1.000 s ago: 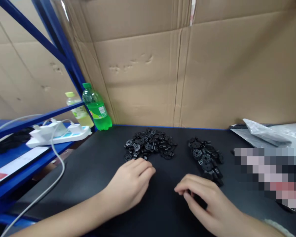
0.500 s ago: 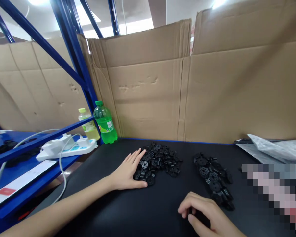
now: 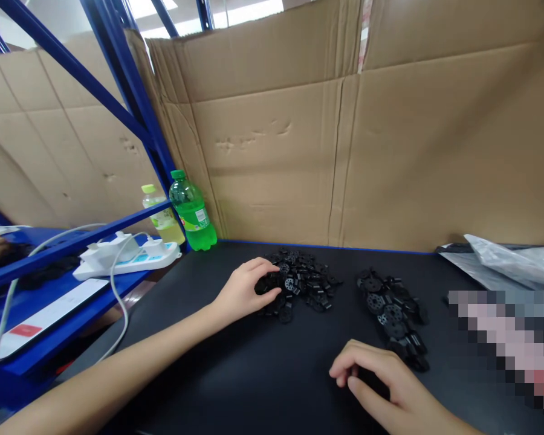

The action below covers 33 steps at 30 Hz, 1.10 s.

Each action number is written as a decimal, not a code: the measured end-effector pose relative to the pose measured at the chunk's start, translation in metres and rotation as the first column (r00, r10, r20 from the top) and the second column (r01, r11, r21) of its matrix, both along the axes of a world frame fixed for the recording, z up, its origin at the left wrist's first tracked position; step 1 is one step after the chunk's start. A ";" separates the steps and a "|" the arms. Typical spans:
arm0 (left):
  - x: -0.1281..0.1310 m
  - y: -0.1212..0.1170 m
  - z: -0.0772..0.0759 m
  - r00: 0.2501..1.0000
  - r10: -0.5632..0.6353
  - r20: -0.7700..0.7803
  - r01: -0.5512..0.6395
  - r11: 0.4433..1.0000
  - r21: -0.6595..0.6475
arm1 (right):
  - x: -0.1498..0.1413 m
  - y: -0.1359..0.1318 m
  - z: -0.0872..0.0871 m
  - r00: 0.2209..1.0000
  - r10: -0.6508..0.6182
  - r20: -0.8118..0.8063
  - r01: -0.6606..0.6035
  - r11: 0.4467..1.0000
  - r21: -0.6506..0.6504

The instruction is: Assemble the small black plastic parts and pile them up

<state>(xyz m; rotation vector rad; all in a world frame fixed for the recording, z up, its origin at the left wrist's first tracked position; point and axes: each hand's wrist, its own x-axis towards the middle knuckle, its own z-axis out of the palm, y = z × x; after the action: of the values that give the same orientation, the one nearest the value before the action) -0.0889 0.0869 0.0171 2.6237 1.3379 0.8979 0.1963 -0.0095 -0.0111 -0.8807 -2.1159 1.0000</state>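
Note:
My left hand (image 3: 247,289) is at the left edge of a heap of small black plastic parts (image 3: 310,278), several of them round discs with holes. Its fingers and thumb curve around some parts at that edge, and how firmly they are gripped is partly hidden. My right hand (image 3: 383,383) rests low on the right, palm down over the black tabletop (image 3: 254,368). Those fingers are loosely curled, the thumb a little apart, and nothing shows between them. Beyond it lies a second, longer group of the same black parts (image 3: 394,317), apart from the hand.
A green soda bottle (image 3: 193,211) and a paler bottle (image 3: 163,217) stand at the back left, by a blue rack post (image 3: 138,103). A white power strip (image 3: 127,257) with cables lies left. Cardboard (image 3: 272,151) walls the back; plastic bags (image 3: 508,266) lie right.
My left hand has gone from flat, spread fingers to curved fingers around parts at the heap's edge. My right hand keeps nearly the same pose. The camera view has tilted slightly downward.

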 end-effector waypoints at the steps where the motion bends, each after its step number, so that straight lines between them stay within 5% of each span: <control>1: 0.001 0.000 0.000 1.000 -0.008 0.006 0.008 1.000 -0.011 | 0.000 0.000 0.000 1.000 0.001 -0.002 -0.001 1.000 -0.015; 6: 0.002 0.004 0.005 0.996 -0.009 0.089 0.010 1.000 -0.010 | 0.001 -0.001 0.000 1.000 -0.013 -0.020 0.011 0.994 -0.110; 10: 0.018 -0.019 0.020 0.973 -0.028 0.230 0.014 0.998 0.063 | 0.001 0.000 -0.004 0.985 -0.093 -0.143 0.042 0.945 -0.323; 14: 0.057 -0.068 0.023 0.919 -0.235 0.318 0.258 0.966 -0.032 | -0.001 -0.003 0.000 0.875 -0.160 -0.458 -0.199 0.742 -0.641; 17: 0.080 -0.095 0.012 0.768 -0.373 0.520 0.504 0.854 -0.131 | -0.004 -0.008 0.004 0.810 -0.138 -0.571 -0.403 0.576 -0.711; 24: 0.087 -0.094 -0.009 0.717 -0.340 0.609 0.480 0.874 -0.077 | -0.002 -0.011 -0.005 0.864 -0.069 -0.499 -0.382 0.556 -0.739; 33: 0.092 -0.093 -0.019 0.718 -0.313 0.622 0.480 0.870 -0.116 | 0.000 -0.003 -0.003 0.858 -0.057 -0.510 -0.407 0.530 -0.744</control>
<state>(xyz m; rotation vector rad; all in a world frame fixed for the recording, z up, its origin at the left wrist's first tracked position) 0.0035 -0.0057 -0.0017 2.0315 0.6349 1.2051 0.1964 -0.0126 -0.0145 -0.6840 -1.2229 2.1997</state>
